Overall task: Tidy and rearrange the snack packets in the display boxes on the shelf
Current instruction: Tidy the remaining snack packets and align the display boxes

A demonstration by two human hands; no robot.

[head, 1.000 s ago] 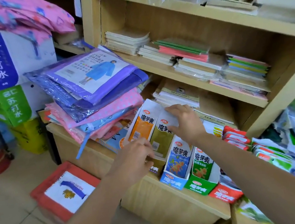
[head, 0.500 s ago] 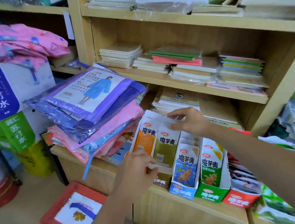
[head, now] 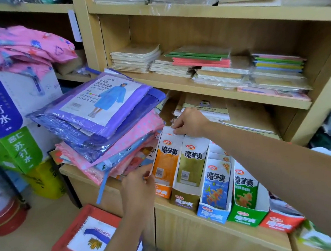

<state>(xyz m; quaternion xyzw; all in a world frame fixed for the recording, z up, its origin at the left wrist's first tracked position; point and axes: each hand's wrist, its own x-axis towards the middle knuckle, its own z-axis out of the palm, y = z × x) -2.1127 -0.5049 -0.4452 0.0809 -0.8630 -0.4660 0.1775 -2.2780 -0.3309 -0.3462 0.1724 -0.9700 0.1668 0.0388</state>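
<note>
1. The right hand (head: 191,125) pinches the top edge of the orange snack packet (head: 165,156), thumb and fingers closed on its white upper rim. Half a second ago this hand lay further right, over the top of the olive packet (head: 193,160).
2. The left hand (head: 139,187) grips the same orange packet at its lower left corner, fingers closed on the edge. Earlier it was curled in front of the olive box; it now sits further left and lower against the pack.
3. Held between the two grips, the orange packet stands upright and slightly tilted in the orange display box (head: 163,190), at the left end of the row on the wooden shelf (head: 223,228).
4. Just right of the upper grip, the olive packet touches the orange one, side by side.
5. Further right of both hands stand the blue box (head: 213,212), green box (head: 246,218) and red box (head: 281,222), apparently unmoved.
6. Left of the lower grip, the stack of packaged raincoats (head: 106,119) lies just beside the orange packet, as before.
</note>
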